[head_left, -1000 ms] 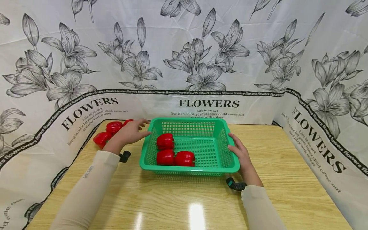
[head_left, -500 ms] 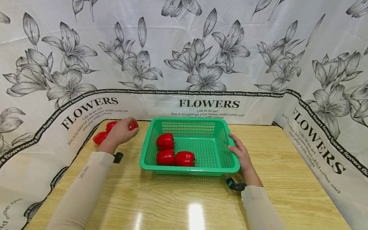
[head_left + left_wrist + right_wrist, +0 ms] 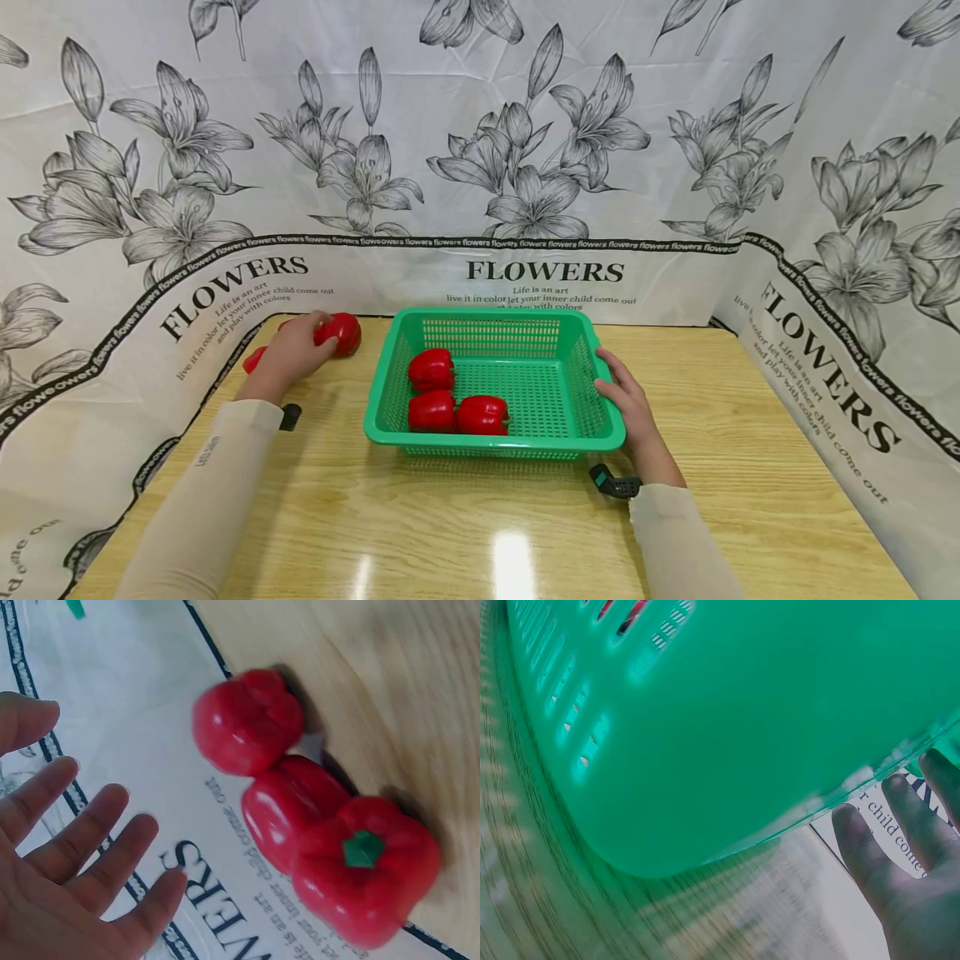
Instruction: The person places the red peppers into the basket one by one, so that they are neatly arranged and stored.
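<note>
Wooden table (image 3: pixel 765 417): left hand (image 3: pixel 295 352) near peppers (image 3: pixel 346 333), right hand (image 3: pixel 632 407) touching basket (image 3: pixel 495 441)

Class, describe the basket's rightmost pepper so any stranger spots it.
Start at the green basket on the table. Towards its left end, two red peppers sit one behind the other. The target pepper lies beside the nearer one, rightmost of all three.

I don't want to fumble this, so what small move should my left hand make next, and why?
Probably ease your left hand in and close it around the green-stemmed red pepper: the hand is spread and empty beside three loose peppers, and the green basket shows bare space inside.
</note>
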A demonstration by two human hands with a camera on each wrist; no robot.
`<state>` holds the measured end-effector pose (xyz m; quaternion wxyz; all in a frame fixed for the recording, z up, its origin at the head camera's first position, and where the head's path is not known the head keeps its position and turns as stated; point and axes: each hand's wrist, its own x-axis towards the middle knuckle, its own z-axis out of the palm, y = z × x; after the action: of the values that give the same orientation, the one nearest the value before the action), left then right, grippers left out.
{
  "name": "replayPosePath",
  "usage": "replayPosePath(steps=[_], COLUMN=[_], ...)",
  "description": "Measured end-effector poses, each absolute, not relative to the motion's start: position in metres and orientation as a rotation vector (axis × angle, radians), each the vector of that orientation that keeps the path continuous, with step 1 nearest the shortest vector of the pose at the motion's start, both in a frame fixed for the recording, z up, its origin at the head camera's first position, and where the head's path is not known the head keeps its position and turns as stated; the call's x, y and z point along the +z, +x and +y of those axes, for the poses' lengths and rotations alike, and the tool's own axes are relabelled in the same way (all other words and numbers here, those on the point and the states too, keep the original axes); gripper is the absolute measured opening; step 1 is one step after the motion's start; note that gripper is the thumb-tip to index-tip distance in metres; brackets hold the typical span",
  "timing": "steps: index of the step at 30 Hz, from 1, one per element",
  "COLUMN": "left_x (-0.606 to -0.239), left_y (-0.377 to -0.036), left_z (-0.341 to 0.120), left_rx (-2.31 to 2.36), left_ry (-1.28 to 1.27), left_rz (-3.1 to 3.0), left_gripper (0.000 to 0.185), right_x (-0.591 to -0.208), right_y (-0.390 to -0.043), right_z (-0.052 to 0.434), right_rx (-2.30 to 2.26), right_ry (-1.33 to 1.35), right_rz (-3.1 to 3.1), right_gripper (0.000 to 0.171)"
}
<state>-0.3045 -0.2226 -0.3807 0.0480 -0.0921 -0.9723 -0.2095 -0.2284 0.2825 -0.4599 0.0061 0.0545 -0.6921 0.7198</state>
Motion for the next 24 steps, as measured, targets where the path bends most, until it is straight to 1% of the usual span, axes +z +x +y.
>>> replayPosePath(steps=[10, 18, 24], left_x=[-0.391, -0.398, -0.403], left_y=[-0.305, -0.307, -0.306], left_z=[-0.244, -0.259, -0.271], left_rx=[-0.513, -0.431, -0.445], left_ry=[-0.216, -0.179, -0.164], left_rz=[-2.985, -2.972, -2.996], left_gripper=[0.05, 0.056, 0.054], right_x=[-0.462, -0.462, -0.462], right_y=[-0.229, -0.229, -0.228], right_z=[0.283, 0.283, 0.283], right_rx=[2.231, 2.222, 2.23], right_ry=[0.166, 0.159, 0.163], right_rz=[-2.185, -2.191, -2.184], right_gripper=[0.057, 0.057, 0.057])
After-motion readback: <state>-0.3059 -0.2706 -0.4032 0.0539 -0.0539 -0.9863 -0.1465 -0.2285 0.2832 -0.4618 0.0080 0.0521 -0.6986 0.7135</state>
